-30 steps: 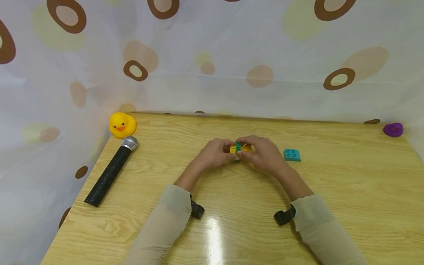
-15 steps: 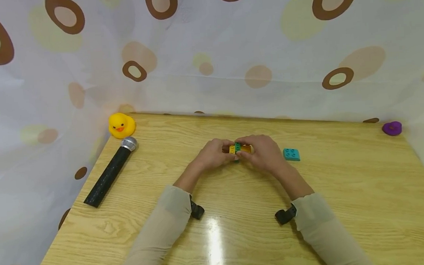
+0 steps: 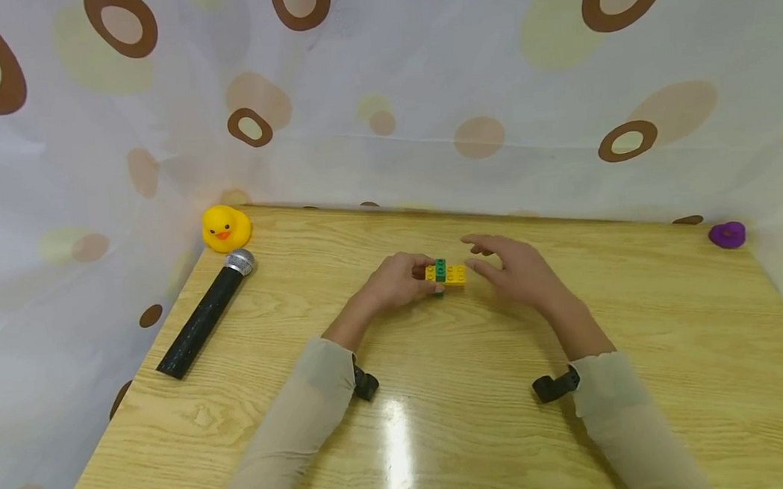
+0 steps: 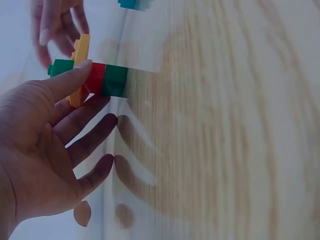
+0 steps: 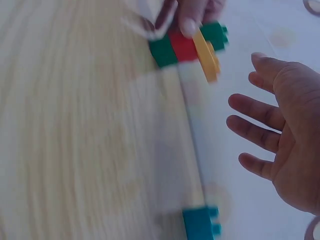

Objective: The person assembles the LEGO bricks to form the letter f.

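Note:
My left hand [image 3: 396,281] pinches a small stack of toy building bricks [image 3: 456,275] between thumb and fingers. In the left wrist view the stack has a green brick [image 4: 115,81] at the bottom touching the table, then a red brick [image 4: 95,80], a flat yellow brick [image 4: 81,49] and another green brick [image 4: 61,67] on top. The yellow one juts out to the right. Just right of the stack, my right hand [image 3: 522,272] is held apart from it, fingers spread, with nothing in them. A teal brick [image 5: 199,223] shows in the right wrist view; my right hand hides it in the head view.
At the table's [image 3: 454,390] back left corner sits a yellow rubber duck [image 3: 226,228], with a black microphone [image 3: 201,320] lying in front of it. A small purple toy [image 3: 727,235] is at the back right. Patterned cloth [image 3: 382,88] hangs behind the table.
My right hand has let go of the brick stack and moved right, its fingers opening and now covering the teal brick from the head camera. My left hand and the stack have stayed in place.

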